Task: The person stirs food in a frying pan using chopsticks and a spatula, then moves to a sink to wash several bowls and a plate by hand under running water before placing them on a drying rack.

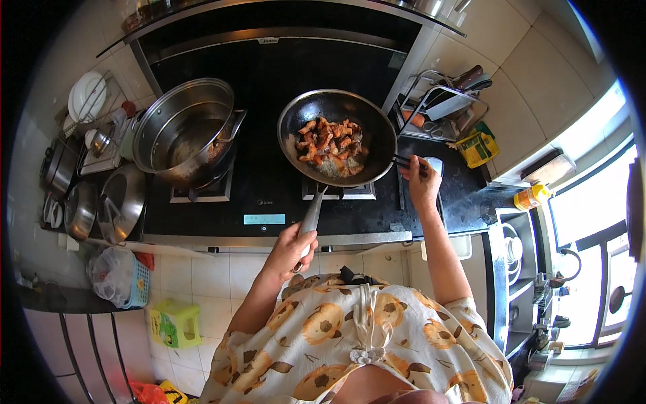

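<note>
My left hand (pixel 290 251) is closed around the pale handle of a wok (pixel 287 118) over the right burner. Browned meat pieces (pixel 330 141) lie in the wok, with a pale powdery or grainy patch at their lower edge. My right hand (pixel 421 182), to the right of the wok, grips dark chopsticks (pixel 401 160) whose visible part reaches the wok's right rim; their far ends are hard to make out. Behind that hand, a clear lid or dish (pixel 434 165) shows only in part.
A large steel pot (pixel 184 131) stands over the left burner. Steel bowls (pixel 122 202) lean at the far left. At right are a knife rack (pixel 439 108), a yellow packet (pixel 475 149), a yellow bottle (pixel 531 197) and a sink (pixel 522 283). A green stool (pixel 176 323) stands below left.
</note>
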Demonstrator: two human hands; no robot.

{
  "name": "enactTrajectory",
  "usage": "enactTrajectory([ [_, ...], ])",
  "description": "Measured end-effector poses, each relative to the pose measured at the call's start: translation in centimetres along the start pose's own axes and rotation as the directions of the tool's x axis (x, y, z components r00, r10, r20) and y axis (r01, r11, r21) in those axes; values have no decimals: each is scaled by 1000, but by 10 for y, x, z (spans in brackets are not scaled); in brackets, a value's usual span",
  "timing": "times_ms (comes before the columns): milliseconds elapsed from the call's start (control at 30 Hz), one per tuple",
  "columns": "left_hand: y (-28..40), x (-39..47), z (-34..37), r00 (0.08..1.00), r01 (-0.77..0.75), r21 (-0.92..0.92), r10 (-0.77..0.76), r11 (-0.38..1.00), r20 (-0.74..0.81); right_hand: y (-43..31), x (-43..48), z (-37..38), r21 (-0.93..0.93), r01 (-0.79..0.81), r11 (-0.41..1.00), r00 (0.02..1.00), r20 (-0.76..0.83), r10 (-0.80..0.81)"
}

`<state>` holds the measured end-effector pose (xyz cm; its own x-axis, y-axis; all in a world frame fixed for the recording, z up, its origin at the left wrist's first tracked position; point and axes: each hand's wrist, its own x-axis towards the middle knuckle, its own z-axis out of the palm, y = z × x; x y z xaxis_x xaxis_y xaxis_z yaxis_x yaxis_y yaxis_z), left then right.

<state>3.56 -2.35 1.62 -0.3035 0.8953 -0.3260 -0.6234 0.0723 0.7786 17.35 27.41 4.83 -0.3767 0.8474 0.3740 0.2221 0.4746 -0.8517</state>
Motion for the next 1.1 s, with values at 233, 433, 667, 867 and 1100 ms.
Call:
enactTrajectory([
  [233, -2, 1, 1, 1000, 10, -21, -9, 1000, 12, 8, 3, 11, 21, 4, 1000, 1000, 23, -5],
  [433, -5, 2, 0, 1000, 23, -63, -23, 998, 13, -10, -4, 8, 52, -7, 999, 1000, 20, 6],
  [667, -4, 3, 5, 999, 41, -156, -43, 987, -10, 10, -3, 8, 4, 9, 1000, 999, 51, -9],
  [867, -8, 2, 4, 999, 25, -200, -29, 980, -15, -8, -10, 4, 58, -12, 998, 998, 56, 9],
  [1100, -13, 3, 3, 999, 48, -220, -52, 974, -13, -6, -14, 0, 34, -11, 999, 996, 94, 8],
])
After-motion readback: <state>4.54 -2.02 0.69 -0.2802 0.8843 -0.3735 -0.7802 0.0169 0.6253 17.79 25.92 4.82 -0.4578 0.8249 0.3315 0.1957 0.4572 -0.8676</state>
